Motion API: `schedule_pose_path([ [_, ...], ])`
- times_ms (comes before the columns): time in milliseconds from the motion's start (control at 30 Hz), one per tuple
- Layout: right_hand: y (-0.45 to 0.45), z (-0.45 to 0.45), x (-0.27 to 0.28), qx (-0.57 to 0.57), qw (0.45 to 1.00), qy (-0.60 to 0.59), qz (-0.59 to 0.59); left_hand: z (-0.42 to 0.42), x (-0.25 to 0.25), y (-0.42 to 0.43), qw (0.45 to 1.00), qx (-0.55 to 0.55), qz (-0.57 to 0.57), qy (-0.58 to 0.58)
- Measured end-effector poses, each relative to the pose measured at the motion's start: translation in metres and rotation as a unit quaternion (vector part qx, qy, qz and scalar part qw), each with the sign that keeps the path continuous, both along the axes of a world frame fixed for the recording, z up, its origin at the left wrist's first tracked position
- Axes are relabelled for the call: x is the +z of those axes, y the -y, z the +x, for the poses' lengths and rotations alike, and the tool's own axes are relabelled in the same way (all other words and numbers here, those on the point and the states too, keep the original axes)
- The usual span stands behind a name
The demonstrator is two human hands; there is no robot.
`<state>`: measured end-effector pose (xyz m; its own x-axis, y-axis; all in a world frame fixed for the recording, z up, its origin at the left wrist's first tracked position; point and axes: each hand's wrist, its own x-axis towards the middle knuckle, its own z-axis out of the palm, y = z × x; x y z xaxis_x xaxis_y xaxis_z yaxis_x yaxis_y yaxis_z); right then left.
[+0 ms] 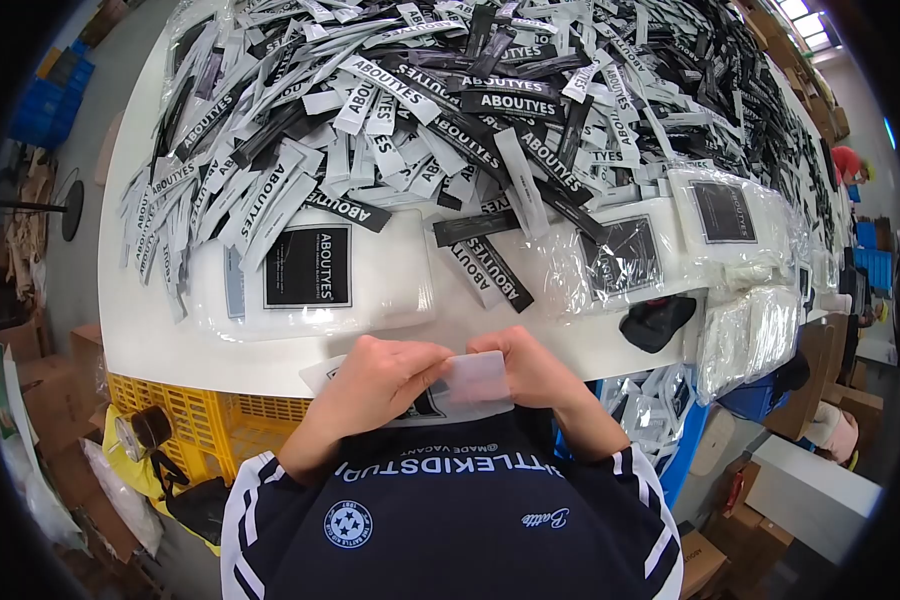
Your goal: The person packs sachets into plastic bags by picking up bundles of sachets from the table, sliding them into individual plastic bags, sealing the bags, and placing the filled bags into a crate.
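Your grip, left hand (375,385) and right hand (530,368), pinches the frosted pouch (478,378); hold its edges lightly to avoid creases.

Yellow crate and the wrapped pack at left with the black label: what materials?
Yellow crate: likely molded plastic, satin finish; uniform color, regular grid openings. Wrapped pack: glossy clear film outside, probably plastic, going by its highlights and creases; white contents' material unclear.
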<state>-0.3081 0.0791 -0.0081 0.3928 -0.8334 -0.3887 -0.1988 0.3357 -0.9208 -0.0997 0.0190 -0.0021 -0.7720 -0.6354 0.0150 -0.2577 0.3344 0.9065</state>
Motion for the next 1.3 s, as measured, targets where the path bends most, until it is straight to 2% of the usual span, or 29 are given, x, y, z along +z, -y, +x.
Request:
schedule_pose_path([
  [67,-0.001,0.001,-0.003,0.015,0.999,-0.013,0.027,0.004,0.003,0.005,0.997,-0.033,0.066,-0.009],
  [133,-0.007,-0.003,-0.02,-0.127,0.981,0.136,0.059,0.01,0.006,0.007,0.994,0.022,0.102,0.016],
  [167,-0.009,-0.005,-0.025,-0.197,0.955,0.209,0.072,0.012,0.006,0.009,0.991,0.049,0.118,0.027],
  [200,-0.005,0.002,-0.005,-0.275,0.911,0.287,0.111,0.013,0.004,0.008,0.982,0.106,0.16,0.001],
  [267,-0.011,0.005,0.001,-0.208,0.971,0.117,-0.022,0.004,0.006,0.005,0.974,0.133,0.173,-0.055],
  [300,-0.015,0.007,0.004,-0.173,0.981,0.029,-0.087,0.0,0.007,0.003,0.969,0.145,0.181,-0.081],
  [333,-0.015,0.012,0.009,-0.173,0.974,-0.01,-0.145,-0.004,0.011,0.005,0.978,0.109,0.158,-0.081],
  [433,-0.016,0.008,0.008,-0.145,0.969,-0.042,-0.197,-0.005,0.014,0.008,0.991,0.066,0.106,-0.05],
  [533,-0.016,0.006,0.015,-0.201,0.948,-0.034,-0.244,-0.015,0.009,-0.001,0.989,0.079,0.026,-0.122],
  [633,-0.024,-0.017,0.025,-0.199,0.94,-0.058,-0.272,-0.025,-0.004,-0.005,0.977,0.064,0.032,-0.201],
  [667,-0.028,-0.027,0.026,-0.18,0.941,-0.068,-0.279,-0.027,-0.003,-0.007,0.98,0.014,0.071,-0.187],
  [733,-0.041,-0.055,0.044,-0.111,0.937,-0.154,-0.292,-0.031,-0.004,-0.015,0.988,-0.026,0.053,-0.146],
  [767,-0.051,-0.071,0.061,-0.098,0.939,-0.227,-0.237,-0.031,-0.006,-0.019,0.99,-0.044,0.044,-0.126],
  [800,-0.065,-0.087,0.079,-0.084,0.933,-0.299,-0.179,-0.023,-0.008,-0.018,0.996,-0.035,0.02,-0.081],
  [833,-0.08,-0.102,0.091,-0.035,0.927,-0.364,-0.085,-0.014,-0.011,-0.016,0.998,0.026,-0.03,-0.055],
  [900,-0.081,-0.1,0.111,0.077,0.887,-0.448,-0.082,0.003,-0.018,-0.011,0.981,0.145,-0.131,0.0],
  [1000,-0.057,-0.076,0.086,0.071,0.909,-0.384,-0.148,0.009,-0.022,0.011,0.921,0.212,-0.299,0.13],
  [1067,-0.027,-0.04,0.042,-0.066,0.917,-0.346,-0.186,0.013,-0.034,0.011,0.93,0.213,-0.27,0.129],
  [1133,0.014,-0.004,-0.002,-0.154,0.852,-0.41,-0.288,0.017,-0.035,0.01,0.933,0.208,-0.26,0.138],
  [1233,0.048,0.024,-0.029,-0.19,0.782,-0.499,-0.321,0.028,-0.035,0.013,0.942,0.167,-0.269,0.111],
  [1267,0.051,0.025,-0.03,-0.163,0.813,-0.471,-0.3,0.031,-0.035,0.015,0.938,0.169,-0.289,0.089],
  [1300,0.052,0.025,-0.03,-0.133,0.842,-0.444,-0.275,0.032,-0.037,0.012,0.937,0.22,-0.26,0.078],
])
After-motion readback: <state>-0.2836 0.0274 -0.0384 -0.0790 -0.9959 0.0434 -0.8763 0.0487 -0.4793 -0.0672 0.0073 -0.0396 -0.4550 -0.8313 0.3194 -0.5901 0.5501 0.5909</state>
